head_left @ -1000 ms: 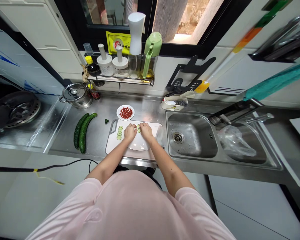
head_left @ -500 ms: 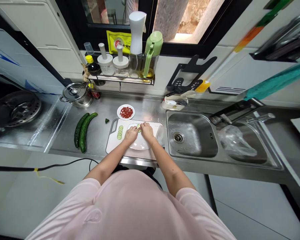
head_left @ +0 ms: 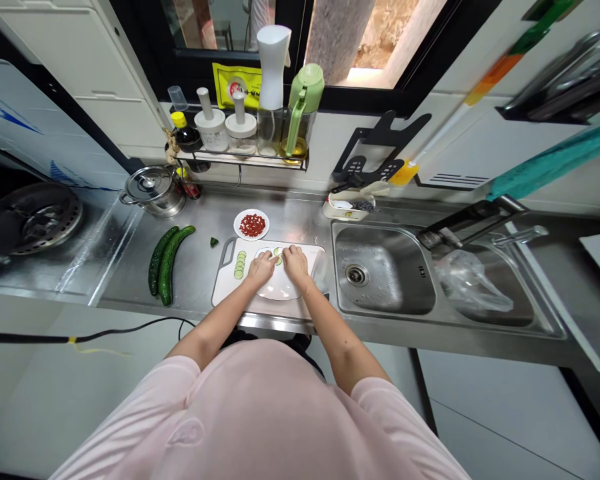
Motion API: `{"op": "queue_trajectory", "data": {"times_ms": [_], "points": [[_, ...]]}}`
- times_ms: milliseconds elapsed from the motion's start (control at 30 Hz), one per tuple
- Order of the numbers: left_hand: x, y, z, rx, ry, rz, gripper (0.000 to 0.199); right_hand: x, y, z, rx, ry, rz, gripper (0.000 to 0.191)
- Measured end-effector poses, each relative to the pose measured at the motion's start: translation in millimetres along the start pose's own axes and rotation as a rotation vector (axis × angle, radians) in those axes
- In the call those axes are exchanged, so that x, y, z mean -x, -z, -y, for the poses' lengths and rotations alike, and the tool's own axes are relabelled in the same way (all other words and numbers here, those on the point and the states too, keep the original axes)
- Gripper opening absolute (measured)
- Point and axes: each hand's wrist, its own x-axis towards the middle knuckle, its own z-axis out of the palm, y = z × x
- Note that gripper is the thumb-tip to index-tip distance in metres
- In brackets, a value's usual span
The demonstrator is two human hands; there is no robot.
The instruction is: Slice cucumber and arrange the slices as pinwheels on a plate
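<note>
2 cucumbers (head_left: 166, 273), seemingly touching, lie near the board (head_left: 223, 287).

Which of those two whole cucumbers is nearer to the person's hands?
The right cucumber, the longer-looking one, on the side toward the cutting board. The left cucumber lies beside it, farther from the board.

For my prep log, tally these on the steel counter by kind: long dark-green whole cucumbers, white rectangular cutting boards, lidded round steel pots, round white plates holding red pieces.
Long dark-green whole cucumbers: 2
White rectangular cutting board: 1
Lidded round steel pot: 1
Round white plate holding red pieces: 1
Total: 5
</note>
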Motion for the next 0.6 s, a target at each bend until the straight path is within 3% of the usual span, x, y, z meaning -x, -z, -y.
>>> {"op": "queue_trajectory", "data": {"times_ms": [600], "points": [[-1.1,9.4,0.3,0.021,-0.003,0.045,0.035,10.2,2.1,0.7,-0.006,-0.042,-0.014,0.027]]}}
